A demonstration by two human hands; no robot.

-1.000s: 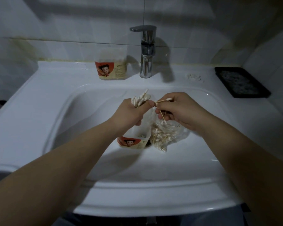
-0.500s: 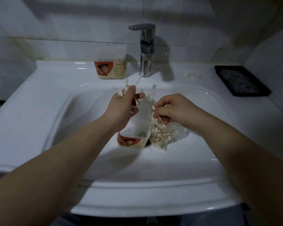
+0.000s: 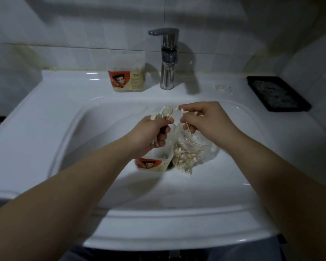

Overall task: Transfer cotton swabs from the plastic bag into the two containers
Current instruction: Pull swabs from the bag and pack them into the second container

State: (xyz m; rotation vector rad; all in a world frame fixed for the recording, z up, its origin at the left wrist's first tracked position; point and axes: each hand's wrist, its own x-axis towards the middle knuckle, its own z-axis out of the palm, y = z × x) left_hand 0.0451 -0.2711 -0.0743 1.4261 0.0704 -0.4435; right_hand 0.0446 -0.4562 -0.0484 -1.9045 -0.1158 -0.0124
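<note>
A clear plastic bag point(image 3: 189, 151) full of cotton swabs lies in the sink basin. Touching its left side stands an open container point(image 3: 153, 163) with a red cartoon label. A second, fuller container point(image 3: 127, 75) with the same label stands on the ledge left of the tap. My left hand point(image 3: 151, 131) is shut on a bunch of cotton swabs point(image 3: 161, 113), tips upward, above the open container. My right hand point(image 3: 205, 120) pinches a few swabs point(image 3: 186, 127) above the bag's mouth, close to my left hand.
The chrome tap point(image 3: 167, 59) rises behind the white basin point(image 3: 83, 140). A black tray point(image 3: 277, 93) sits on the ledge at the right. A small heap of white bits point(image 3: 222, 87) lies between tap and tray.
My left hand came back down and right with its bunch toward my right hand. My right hand rose from the bag with a few more swabs.
</note>
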